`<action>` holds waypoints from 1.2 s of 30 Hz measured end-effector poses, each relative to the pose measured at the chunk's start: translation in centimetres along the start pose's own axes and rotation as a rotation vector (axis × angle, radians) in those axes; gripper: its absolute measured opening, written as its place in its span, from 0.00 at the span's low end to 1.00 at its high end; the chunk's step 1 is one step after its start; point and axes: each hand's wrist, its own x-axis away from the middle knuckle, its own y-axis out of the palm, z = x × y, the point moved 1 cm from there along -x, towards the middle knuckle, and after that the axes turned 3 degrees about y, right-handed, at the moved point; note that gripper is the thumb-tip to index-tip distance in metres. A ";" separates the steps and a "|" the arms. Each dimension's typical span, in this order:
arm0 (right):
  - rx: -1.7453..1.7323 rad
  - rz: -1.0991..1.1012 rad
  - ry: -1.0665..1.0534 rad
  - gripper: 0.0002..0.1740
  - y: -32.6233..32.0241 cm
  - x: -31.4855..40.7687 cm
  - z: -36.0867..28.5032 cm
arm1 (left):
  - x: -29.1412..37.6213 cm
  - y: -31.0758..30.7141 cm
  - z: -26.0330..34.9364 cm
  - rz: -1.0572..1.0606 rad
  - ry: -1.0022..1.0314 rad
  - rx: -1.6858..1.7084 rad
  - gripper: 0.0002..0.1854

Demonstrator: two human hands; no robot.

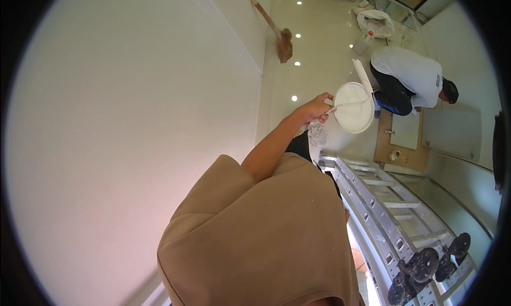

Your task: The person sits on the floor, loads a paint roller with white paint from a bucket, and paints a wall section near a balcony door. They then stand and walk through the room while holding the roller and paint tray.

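My left hand (pixel 318 107) grips the handle of a paint roller, its arm reaching out from a brown sleeve. The roller's thin white frame (pixel 351 103) crosses the mouth of a white bucket (pixel 339 124), and its white roller cover (pixel 362 75) points away past the rim. Inside the bucket is white paint (pixel 351 116). My fingertips are close to the rim; whether they touch it I cannot tell. Just below the hand lies a crumpled whitish clump (pixel 318 135). My right hand is out of view.
A wall (pixel 139 106) fills the left. An aluminium ladder (pixel 383 202) with black round fittings slants along the right. Another person (pixel 407 72) crouches beyond the bucket near a wooden panel (pixel 384 146). A long-handled broom (pixel 284 46), a bottle (pixel 363 45) and a plastic bag (pixel 375 24) are farther off.
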 end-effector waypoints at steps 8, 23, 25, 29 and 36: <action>-0.364 -0.019 -0.129 0.08 -6.9 -13.7 -8.0 | 2.5 -3.4 -2.6 0.094 0.038 0.091 0.24; -0.206 -0.375 0.222 0.07 -5.1 -17.7 -6.9 | -9.8 -9.1 6.9 0.086 0.000 0.169 0.23; -0.159 -0.407 0.282 0.09 -7.6 -20.1 -9.5 | -12.9 -10.1 10.1 0.085 -0.033 0.172 0.24; -0.303 -0.381 0.305 0.11 -10.7 -27.4 -15.3 | -16.8 -10.8 15.0 0.050 -0.021 0.228 0.23; -0.318 -0.311 0.124 0.09 -16.8 -44.1 -24.2 | -20.5 -12.4 21.9 0.247 0.072 0.198 0.24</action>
